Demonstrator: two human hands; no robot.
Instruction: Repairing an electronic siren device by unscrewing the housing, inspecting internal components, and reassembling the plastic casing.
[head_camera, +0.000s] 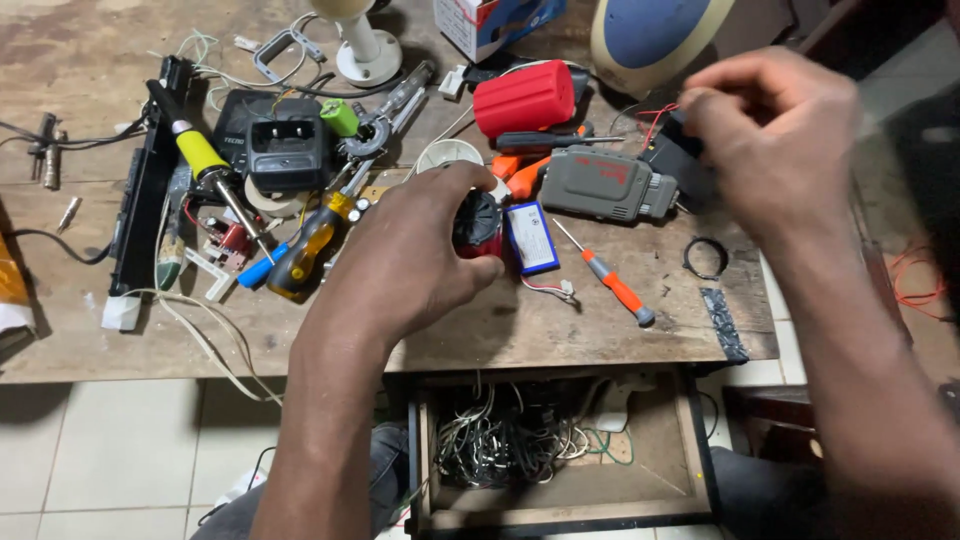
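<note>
Just left of the blue battery pack (530, 238), the left hand (405, 255) curls around a dark red-and-black part (478, 225) on the wooden table (90, 330). Up and right of that pack, the right hand (775, 140) pinches a small black piece (690, 150) with red wires (655, 118).

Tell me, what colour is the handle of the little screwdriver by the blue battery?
Orange, with a grey tip: the little screwdriver, head view.

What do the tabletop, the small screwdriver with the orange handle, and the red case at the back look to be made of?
Tabletop: bare wood, by its grain, stains and worn matt surface.
Small screwdriver: thin, shiny shaft, likely steel; smooth orange handle, probably plastic, with a grey end cap.
Red case: probably moulded plastic, judging by its rounded edges, even colour and soft sheen.
</note>
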